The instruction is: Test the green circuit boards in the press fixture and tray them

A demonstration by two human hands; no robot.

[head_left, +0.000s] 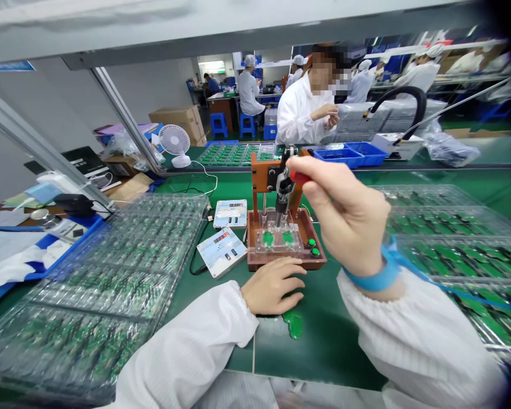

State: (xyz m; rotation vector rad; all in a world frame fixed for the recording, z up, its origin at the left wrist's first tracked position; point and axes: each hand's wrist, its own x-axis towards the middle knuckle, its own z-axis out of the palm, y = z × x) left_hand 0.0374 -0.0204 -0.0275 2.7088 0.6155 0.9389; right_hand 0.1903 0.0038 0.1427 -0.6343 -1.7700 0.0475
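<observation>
A brown test fixture (255,258) stands on the green mat, with two small green circuit boards (277,238) seated under a clear plate and two green buttons (312,247) at its right. My right hand (344,213) is closed round the red-tipped lever handle (298,177) of the fixture's press. A blue wrist strap (377,277) circles that wrist. My left hand (272,286) rests on the mat just in front of the fixture, fingers curled over a green board (295,324) that pokes out beneath it.
Stacked clear trays of green boards lie at left (111,272) and right (451,238). Two small white meters (223,250) sit left of the fixture. A white fan (174,142), blue bins (349,153) and a person in white across the bench.
</observation>
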